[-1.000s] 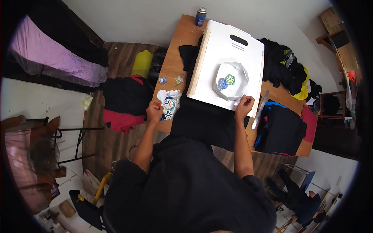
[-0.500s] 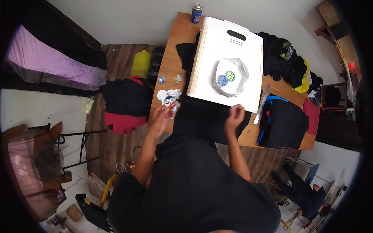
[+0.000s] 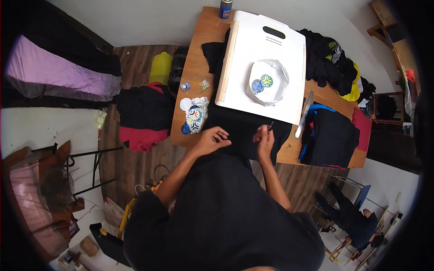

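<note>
My left hand point(image 3: 213, 141) hovers over the black cloth point(image 3: 235, 131), its fingers loosely bent and apart, with nothing visible in it. My right hand point(image 3: 265, 141) is closed round a small dark, slim tool point(image 3: 271, 126) whose end sticks up past the fingers; its kind is too small to make out. Both hands are near the front edge of a white board point(image 3: 244, 58) with a slot handle, which lies over the cloth. On the board stands a white paper-like bowl point(image 3: 281, 92) with round patterned patches point(image 3: 266, 81) inside.
On the wooden table point(image 3: 199, 54), left of the board, lies a pile of patterned patches point(image 3: 195, 115). A metal ruler point(image 3: 304, 115) and folded dark garments point(image 3: 327, 135) are at the right. A spray can point(image 3: 225, 9) stands at the back. A person point(image 3: 357, 226) is at lower right.
My left hand has moved right from the patch pile to over the cloth; the red thing at its fingers no longer shows. My right hand has dropped slightly, and the dark tool now shows in it.
</note>
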Demonstrator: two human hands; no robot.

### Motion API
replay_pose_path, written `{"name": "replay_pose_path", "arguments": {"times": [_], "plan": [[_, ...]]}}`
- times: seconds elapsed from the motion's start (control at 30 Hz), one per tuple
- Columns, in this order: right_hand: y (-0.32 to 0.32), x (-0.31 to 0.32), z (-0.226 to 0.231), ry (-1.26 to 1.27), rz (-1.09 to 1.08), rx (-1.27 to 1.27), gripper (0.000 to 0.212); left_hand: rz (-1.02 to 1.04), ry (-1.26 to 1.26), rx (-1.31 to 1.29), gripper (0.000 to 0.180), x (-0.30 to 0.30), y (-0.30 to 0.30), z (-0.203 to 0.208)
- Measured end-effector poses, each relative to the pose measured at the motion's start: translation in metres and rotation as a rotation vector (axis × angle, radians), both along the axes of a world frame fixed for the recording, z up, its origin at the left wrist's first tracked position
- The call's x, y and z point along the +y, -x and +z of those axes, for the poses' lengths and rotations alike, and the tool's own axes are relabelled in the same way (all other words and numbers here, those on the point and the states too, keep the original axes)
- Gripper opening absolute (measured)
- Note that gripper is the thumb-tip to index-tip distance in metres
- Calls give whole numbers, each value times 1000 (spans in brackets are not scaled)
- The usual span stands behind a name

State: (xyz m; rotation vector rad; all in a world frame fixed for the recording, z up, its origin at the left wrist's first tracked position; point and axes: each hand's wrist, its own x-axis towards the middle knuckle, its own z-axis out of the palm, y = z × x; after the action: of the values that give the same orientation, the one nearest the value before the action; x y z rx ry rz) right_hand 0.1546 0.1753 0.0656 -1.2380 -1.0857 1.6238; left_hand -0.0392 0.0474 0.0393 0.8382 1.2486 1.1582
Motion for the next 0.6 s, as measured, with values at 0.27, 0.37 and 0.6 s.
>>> {"name": "replay_pose_path", "arguments": {"times": [0.27,0.37,0.6], "plan": [[-44,-2,-11,-78,113,-447,34,421,138,482,25,-44,84,-55],[-43,-11,-9,-64,105,-408,37,568,60,468,25,-49,92,-71],[-33,-12,4,24,178,-172,39,574,192,537,27,-38,97,-74]]}}
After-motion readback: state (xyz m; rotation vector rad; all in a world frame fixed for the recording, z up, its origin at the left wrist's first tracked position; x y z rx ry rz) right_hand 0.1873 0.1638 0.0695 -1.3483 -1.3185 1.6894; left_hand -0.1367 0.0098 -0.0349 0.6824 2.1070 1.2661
